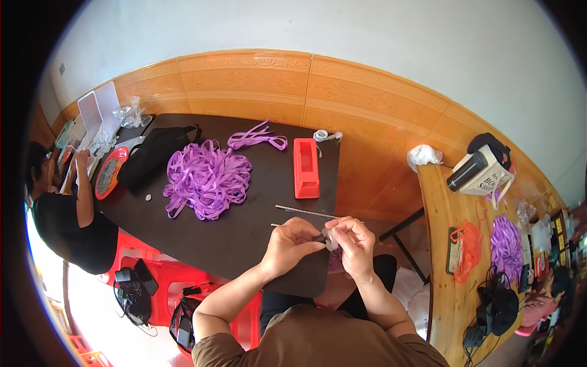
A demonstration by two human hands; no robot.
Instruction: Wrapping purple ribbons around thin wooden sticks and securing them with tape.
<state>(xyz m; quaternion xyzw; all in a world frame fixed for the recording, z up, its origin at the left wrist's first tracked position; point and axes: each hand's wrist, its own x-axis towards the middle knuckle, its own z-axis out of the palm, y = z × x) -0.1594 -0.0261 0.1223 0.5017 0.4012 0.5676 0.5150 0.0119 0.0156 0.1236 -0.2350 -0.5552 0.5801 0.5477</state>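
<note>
Close together at the table's near right corner, both my hands are closed in a pinch. My left hand point(290, 246) grips a small dark piece point(320, 238), and the pale tip of a thin stick point(275, 225) shows at its left side. Between the fingertips of my right hand point(356, 246) is a small whitish, translucent piece point(331, 239). The two pieces meet or overlap; I cannot tell whether they are joined. Just beyond my hands lies a thin pale rod point(304, 211). Farther back stands a red plastic holder point(306, 168) with a rectangular opening.
A heap of purple ribbon point(208, 177) and a smaller bundle point(258, 138) lie on the dark table point(269, 183), near a black bag point(153, 156). A white roll point(327, 135) sits at the far edge. Another person point(70, 223) works at left. A wooden table point(443, 244) stands at right.
</note>
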